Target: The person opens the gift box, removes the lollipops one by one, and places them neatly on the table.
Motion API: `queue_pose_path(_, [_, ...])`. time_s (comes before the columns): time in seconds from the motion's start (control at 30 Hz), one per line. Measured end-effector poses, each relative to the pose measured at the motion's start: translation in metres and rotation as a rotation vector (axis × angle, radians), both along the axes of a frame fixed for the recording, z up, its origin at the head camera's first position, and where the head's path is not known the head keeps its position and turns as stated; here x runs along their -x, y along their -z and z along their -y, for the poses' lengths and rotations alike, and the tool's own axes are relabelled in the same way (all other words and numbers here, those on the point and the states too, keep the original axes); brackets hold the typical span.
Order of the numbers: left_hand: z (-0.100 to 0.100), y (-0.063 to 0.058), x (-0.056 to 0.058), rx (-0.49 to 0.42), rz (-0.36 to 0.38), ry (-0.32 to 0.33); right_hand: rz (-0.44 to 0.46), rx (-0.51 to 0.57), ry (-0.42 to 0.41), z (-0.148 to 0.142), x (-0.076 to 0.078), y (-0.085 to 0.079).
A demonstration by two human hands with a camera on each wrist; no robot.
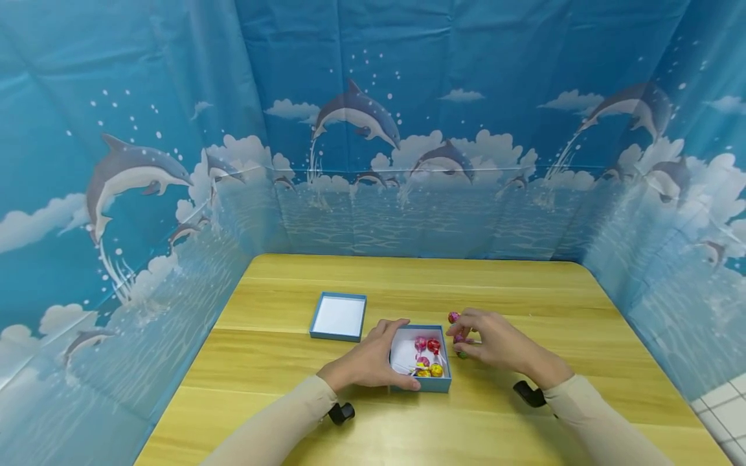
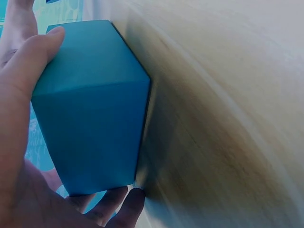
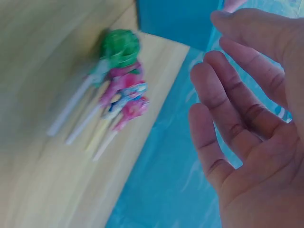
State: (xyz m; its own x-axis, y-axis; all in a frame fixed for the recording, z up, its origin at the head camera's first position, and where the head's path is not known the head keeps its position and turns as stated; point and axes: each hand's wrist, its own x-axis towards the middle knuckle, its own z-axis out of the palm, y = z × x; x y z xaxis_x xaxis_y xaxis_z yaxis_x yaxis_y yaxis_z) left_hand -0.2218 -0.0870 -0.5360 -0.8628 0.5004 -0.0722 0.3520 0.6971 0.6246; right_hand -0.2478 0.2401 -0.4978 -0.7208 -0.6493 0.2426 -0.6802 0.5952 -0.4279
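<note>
A blue box [image 1: 432, 384] with a white inside stands on the table, holding several wrapped lollipops [image 1: 434, 345] in pink, red and yellow. My left hand [image 1: 373, 359] grips it from the left, thumb at the near side and fingers around the far side; the left wrist view shows the blue box [image 2: 95, 137] between thumb and fingers. Just right of the box, my right hand [image 1: 492, 340] hovers over a row of lollipops and partly hides them. In the right wrist view that hand holds nothing, its fingers loosely bent, beside a green lollipop [image 3: 119, 48] and several pink and blue ones.
A shallow blue-rimmed lid [image 1: 339, 315] with a white inside lies left of the box, farther back. The wooden table [image 1: 280, 395] is enclosed by a blue dolphin-print curtain [image 1: 350, 213] at the back and sides.
</note>
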Motion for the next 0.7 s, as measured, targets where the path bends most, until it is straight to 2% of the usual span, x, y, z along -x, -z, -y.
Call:
queue_pose_path(0.33, [0.002,0.0,0.0,-0.001,-0.005,0.007,0.041,-0.074,-0.119,0.028,0.002,-0.02])
queue_pose_path(0.7, [0.004,0.0,0.0,-0.028,0.004,0.017,0.15,-0.202,-0.295,0.062,0.014,-0.029])
